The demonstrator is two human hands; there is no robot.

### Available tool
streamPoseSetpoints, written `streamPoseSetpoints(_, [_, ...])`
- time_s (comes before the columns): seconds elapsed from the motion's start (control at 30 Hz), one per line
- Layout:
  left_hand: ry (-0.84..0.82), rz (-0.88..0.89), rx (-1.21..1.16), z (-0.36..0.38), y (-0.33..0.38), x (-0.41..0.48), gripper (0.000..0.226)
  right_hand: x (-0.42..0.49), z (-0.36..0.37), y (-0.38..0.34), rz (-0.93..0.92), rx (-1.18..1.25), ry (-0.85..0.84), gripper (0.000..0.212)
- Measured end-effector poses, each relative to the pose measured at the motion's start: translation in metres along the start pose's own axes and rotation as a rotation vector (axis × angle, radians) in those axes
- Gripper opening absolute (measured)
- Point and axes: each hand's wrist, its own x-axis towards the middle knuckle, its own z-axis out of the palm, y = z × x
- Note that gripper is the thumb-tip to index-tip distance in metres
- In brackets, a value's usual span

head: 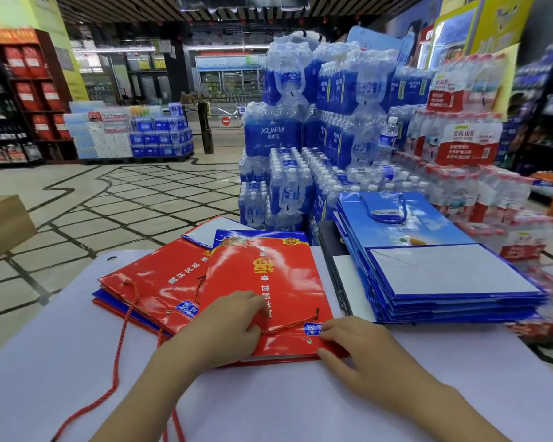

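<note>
Pinning the flat red gift bag (262, 275) to the white table (300, 397), the left hand (233, 320) curls its fingers onto the red rope handle (288, 327). The right hand (355, 346) pinches the bag's near edge, thumb underneath. Best play, I'd say: tuck that cord flat and square the edges before it joins the red bag pile (154, 288).

Left hand (227, 323) hides part of red bag (262, 275) print; cardboard box (4, 224) cut by left edge; far shelves (10, 122) blurred.
</note>
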Motion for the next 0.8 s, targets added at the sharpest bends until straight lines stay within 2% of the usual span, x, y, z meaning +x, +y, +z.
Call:
streamPoseSetpoints(0.2, [0.114, 0.110, 0.014, 0.034, 0.035, 0.036, 0.030, -0.005, 0.015, 0.002, -0.066, -0.002, 0.122, 0.027])
streamPoseSetpoints(0.37, [0.147, 0.112, -0.086, 0.049, 0.038, 0.047, 0.021, -0.005, 0.015, 0.008, -0.008, 0.076, 0.160, 0.037])
streamPoseSetpoints(0.57, [0.128, 0.155, -0.240, 0.039, 0.030, 0.037, 0.009, -0.003, 0.018, 0.011, -0.049, 0.107, 0.288, 0.044])
streamPoseSetpoints(0.7, [0.138, 0.229, -0.303, 0.036, 0.021, 0.027, 0.013, -0.001, 0.028, 0.017, -0.223, -0.115, 0.338, 0.031])
streamPoseSetpoints(0.8, [0.180, 0.261, -0.312, 0.034, 0.015, 0.026, 0.013, -0.002, 0.034, 0.019, -0.263, -0.212, 0.310, 0.041])
